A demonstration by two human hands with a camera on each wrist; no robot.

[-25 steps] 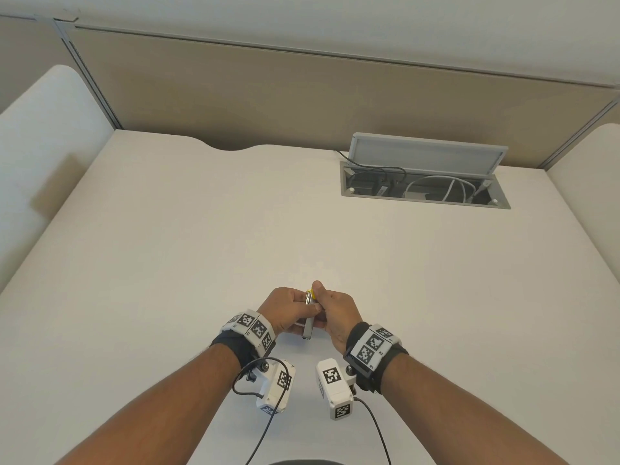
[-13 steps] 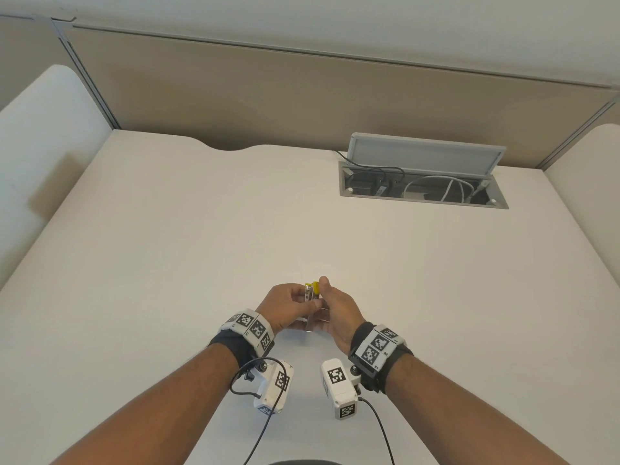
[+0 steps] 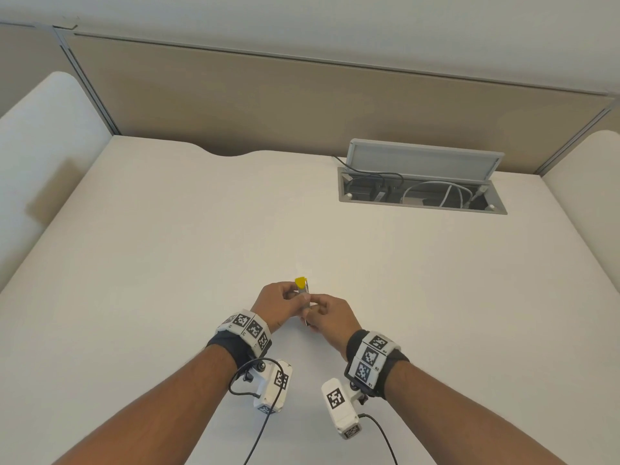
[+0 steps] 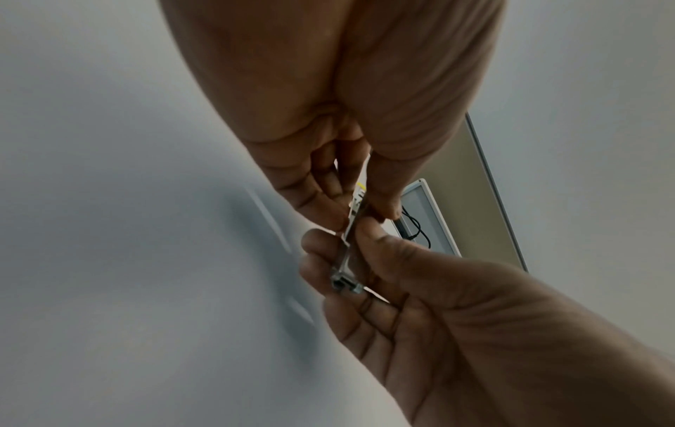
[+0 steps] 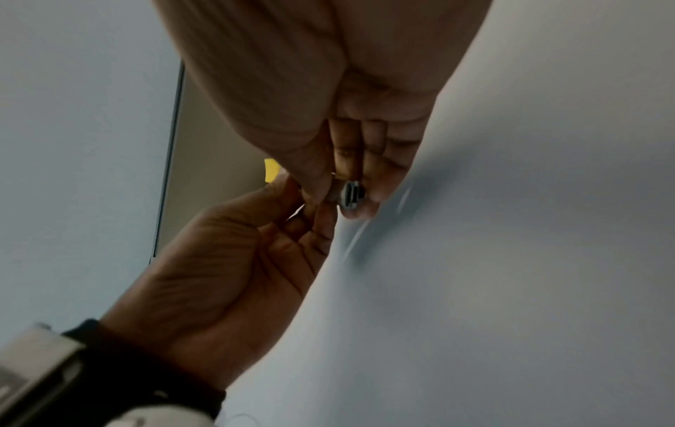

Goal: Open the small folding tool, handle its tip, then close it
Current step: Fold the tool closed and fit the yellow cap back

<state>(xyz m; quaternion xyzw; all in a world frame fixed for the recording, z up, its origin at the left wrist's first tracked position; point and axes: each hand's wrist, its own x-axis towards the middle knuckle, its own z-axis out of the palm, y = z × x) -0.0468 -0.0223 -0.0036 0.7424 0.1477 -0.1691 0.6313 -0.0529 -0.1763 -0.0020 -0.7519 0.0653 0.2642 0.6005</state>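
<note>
White desk (image 3: 167,263) | folding tool (image 3: 303,292) pinched between left hand (image 3: 275,305), right hand (image 3: 330,315)

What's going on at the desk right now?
A person holds a small metal folding tool above the white desk with both hands. The left hand pinches its upper part, just below the yellow tip. The right hand pinches the lower body. The yellow tip sticks up, exposed.

We see bare white tabletop (image 3: 167,263) around both hands; open grey cable box (image 3: 422,182) blocks the far-right edge.
</note>
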